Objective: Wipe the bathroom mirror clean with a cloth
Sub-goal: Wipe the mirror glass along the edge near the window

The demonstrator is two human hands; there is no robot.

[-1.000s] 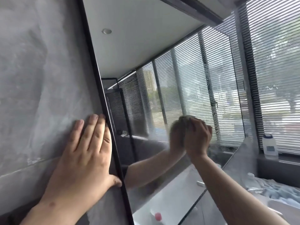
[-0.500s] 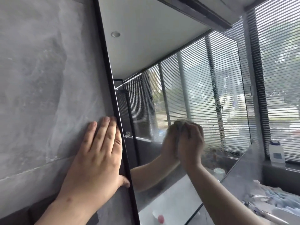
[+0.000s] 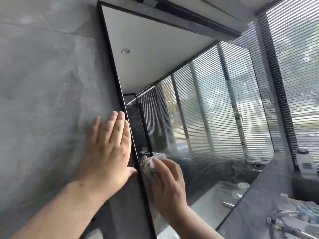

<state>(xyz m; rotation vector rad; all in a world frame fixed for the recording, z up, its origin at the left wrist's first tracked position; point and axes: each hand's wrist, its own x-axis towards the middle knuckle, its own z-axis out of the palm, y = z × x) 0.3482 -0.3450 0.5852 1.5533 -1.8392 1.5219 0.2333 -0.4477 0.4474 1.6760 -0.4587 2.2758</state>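
- 1 mirror (image 3: 198, 109) hangs on the grey wall (image 3: 43, 83); judged mid-task, as droplets and haze remain across its middle and right.
- 2 hands: the left hand (image 3: 110, 152) lies spread flat on the wall beside the black frame (image 3: 114, 69); the right hand (image 3: 168, 185) grips the cloth.
- 1 cloth (image 3: 151, 163) is bunched against the glass at the mirror's left edge.

Cloth (image 3: 151, 163) mostly hidden under right hand (image 3: 168, 184); countertop items blurred.

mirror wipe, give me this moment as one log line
right hand presses cloth on mirror by left frame edge | left hand flat on wall | streaks remain right
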